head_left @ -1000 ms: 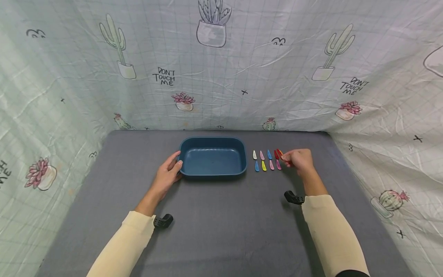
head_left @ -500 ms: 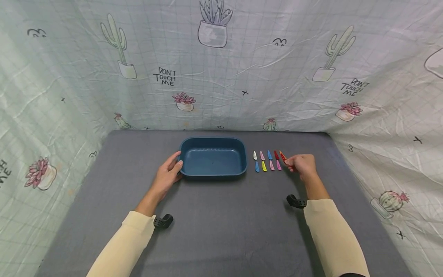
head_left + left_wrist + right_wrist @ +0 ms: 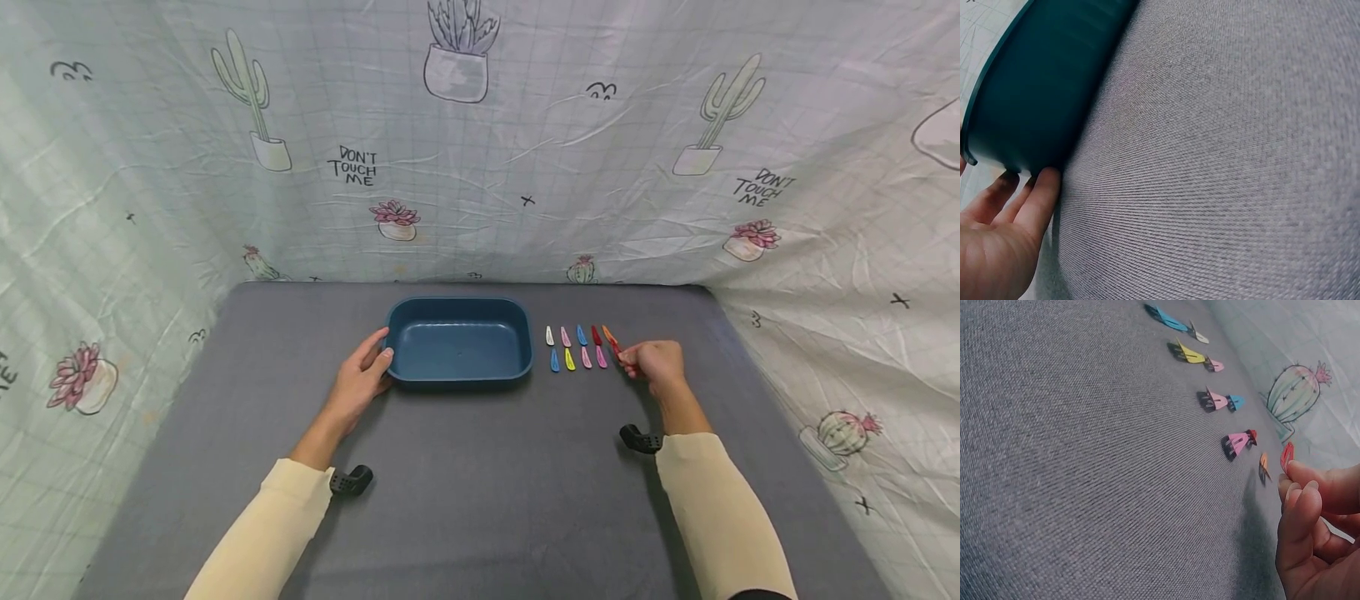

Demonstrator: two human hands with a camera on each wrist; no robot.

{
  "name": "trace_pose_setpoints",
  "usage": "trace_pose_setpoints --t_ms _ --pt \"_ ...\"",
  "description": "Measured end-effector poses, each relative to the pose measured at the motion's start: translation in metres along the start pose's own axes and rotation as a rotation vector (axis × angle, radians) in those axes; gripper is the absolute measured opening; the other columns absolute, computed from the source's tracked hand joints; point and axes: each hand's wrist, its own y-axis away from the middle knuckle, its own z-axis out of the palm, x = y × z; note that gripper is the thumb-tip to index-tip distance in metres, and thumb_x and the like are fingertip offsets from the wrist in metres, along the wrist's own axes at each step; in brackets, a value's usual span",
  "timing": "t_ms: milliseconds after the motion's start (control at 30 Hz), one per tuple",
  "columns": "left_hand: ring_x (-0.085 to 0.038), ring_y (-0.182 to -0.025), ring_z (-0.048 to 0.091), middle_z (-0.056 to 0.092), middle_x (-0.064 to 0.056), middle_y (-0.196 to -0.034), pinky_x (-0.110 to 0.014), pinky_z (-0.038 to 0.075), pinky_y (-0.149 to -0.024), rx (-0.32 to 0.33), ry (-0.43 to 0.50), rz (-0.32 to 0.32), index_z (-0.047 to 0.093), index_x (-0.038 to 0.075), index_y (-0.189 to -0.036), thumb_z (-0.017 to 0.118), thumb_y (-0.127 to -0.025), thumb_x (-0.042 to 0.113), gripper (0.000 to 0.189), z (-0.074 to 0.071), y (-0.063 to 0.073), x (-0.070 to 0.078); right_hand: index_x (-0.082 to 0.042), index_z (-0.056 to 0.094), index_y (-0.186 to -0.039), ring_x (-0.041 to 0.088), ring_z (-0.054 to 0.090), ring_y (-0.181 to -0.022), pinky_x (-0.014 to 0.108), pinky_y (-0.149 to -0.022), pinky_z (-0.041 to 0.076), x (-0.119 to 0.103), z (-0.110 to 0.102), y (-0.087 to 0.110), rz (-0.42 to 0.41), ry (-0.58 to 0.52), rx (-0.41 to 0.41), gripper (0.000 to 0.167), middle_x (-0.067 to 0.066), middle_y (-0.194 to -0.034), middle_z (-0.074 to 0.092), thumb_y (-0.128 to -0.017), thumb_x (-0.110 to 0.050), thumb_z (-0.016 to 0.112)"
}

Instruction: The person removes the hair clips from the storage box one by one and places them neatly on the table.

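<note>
My right hand [image 3: 654,363] pinches a red snap hair clip [image 3: 1287,457] between thumb and fingertips. Just beyond its tip lies an orange hair clip [image 3: 1264,465] on the cloth. To the left, several hair clips are laid out in two rows, among them a dark red clip [image 3: 596,335], a magenta clip [image 3: 602,357] and a yellow clip [image 3: 570,359]. At the left end of the blue rectangular bin [image 3: 459,384], my left hand [image 3: 356,386] touches the outer wall with fairly straight fingers, the thumb by the rim. The bin's floor is bare in the head view.
A grey cloth [image 3: 465,500] covers the table. Behind and at both sides hangs a pale curtain [image 3: 480,233] with cactus prints. Each wrist carries a small black camera, such as the left wrist camera [image 3: 352,481].
My right hand has shifted slightly toward me and right with the red clip, and the orange clip's place beyond it shows more clearly. The left hand stays at the bin.
</note>
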Motion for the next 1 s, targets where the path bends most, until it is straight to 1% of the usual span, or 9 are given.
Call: trace_pose_setpoints --t_ms 333,500,667,833,1000 --pt "-0.034 -0.159 0.029 0.020 -0.014 -0.174 -0.059 0.041 -0.118 0.001 0.003 0.004 0.031 0.028 -0.165 0.051 -0.111 0.035 0.058 -0.0015 -0.0007 0.0024 -0.006 0.074 -0.069 0.005 0.058 -0.051 0.021 -0.049 0.054 0.0034 0.0025 -0.0017 0.019 -0.036 0.024 0.029 -0.007 -0.059 0.065 -0.094 0.006 0.065" --pt "-0.035 -0.158 0.031 0.021 -0.016 -0.174 -0.059 0.042 -0.117 -0.003 0.000 0.009 0.030 0.028 -0.166 0.050 -0.111 0.035 0.058 -0.0008 -0.0001 0.0023 -0.002 0.076 -0.072 0.006 0.059 -0.050 0.023 -0.049 0.056 0.0043 0.0042 -0.0008 0.047 -0.041 0.065 0.025 -0.006 -0.059 0.066 -0.093 0.006 0.065" --pt "-0.036 -0.157 0.032 0.022 -0.017 -0.173 -0.059 0.042 -0.117 -0.011 0.004 0.019 0.030 0.027 -0.166 0.050 -0.112 0.034 0.058 0.0004 0.0009 0.0008 -0.001 0.077 -0.076 0.007 0.060 -0.049 0.024 -0.049 0.056 0.0049 0.0043 0.0006 0.082 -0.022 0.104 0.020 -0.006 -0.058 0.066 -0.092 0.005 0.067" --pt "-0.036 -0.157 0.032 0.022 -0.016 -0.173 -0.059 0.042 -0.117 -0.009 0.013 0.020 0.031 0.027 -0.165 0.050 -0.112 0.033 0.058 0.0015 0.0010 0.0004 -0.001 0.077 -0.076 0.007 0.061 -0.049 0.024 -0.050 0.057 0.0073 0.0046 0.0010 0.084 -0.016 0.130 0.018 -0.006 -0.057 0.066 -0.091 0.003 0.069" --pt "-0.035 -0.158 0.030 0.021 -0.015 -0.174 -0.059 0.041 -0.118 -0.006 0.024 0.019 0.031 0.027 -0.165 0.050 -0.111 0.033 0.057 0.0021 0.0010 0.0003 0.000 0.079 -0.077 0.006 0.061 -0.048 0.025 -0.050 0.058 0.0094 0.0073 -0.0009 0.074 0.028 0.147 0.019 -0.008 -0.055 0.065 -0.090 0.003 0.065"
